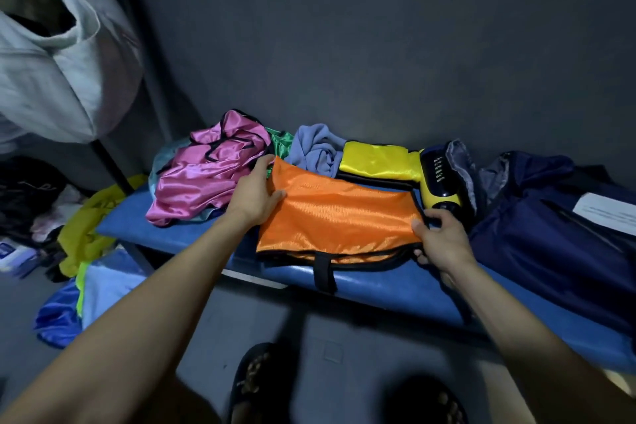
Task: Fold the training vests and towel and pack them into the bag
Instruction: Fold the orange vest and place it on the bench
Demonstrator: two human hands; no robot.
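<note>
Both hands [256, 196] [438, 237] pinch the half-folded orange vest [337, 220]; a yellow vest [377, 160] looks folded, while the pink vest [203, 175] and towel [318, 150] lie crumpled, nothing visibly packed.

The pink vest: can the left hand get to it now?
Probably yes. The pink vest lies uncovered just beside the left hand, but that hand grips the orange vest and must release it first.

Right-hand fingers [420, 255] tuck beneath the orange vest [339, 220]; navy bag [557, 234] – cut off at the right edge.
</note>
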